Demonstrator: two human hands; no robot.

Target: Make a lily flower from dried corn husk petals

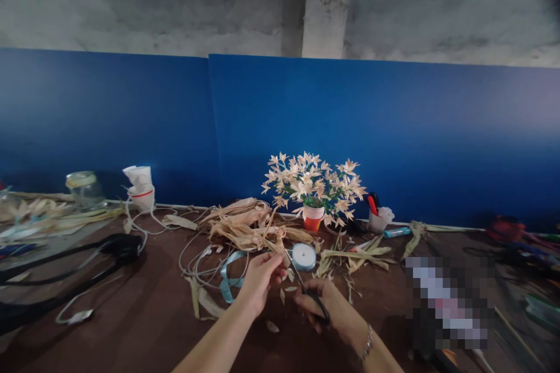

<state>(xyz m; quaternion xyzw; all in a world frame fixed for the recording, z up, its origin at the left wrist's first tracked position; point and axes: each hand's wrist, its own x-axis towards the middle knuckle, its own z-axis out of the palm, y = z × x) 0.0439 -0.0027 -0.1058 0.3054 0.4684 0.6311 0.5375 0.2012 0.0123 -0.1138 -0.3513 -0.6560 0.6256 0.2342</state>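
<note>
My left hand is closed at the fingertips on a small pale piece of dried husk, near the middle of the brown table. Black-handled scissors are in my right hand, their blades pointing up and left toward my left fingertips. Just behind the hands lies a white and light-blue ribbon spool. Light-blue ribbon curls to the left of my left hand. A pile of dried husks lies beyond it. Small cut pieces are scattered on the table below.
Pale husk flowers stand in an orange-and-white cup at the back. A white cup holds a red-handled tool. White cable, a glass jar and black straps are left. Husk strips lie right. A blue partition stands behind.
</note>
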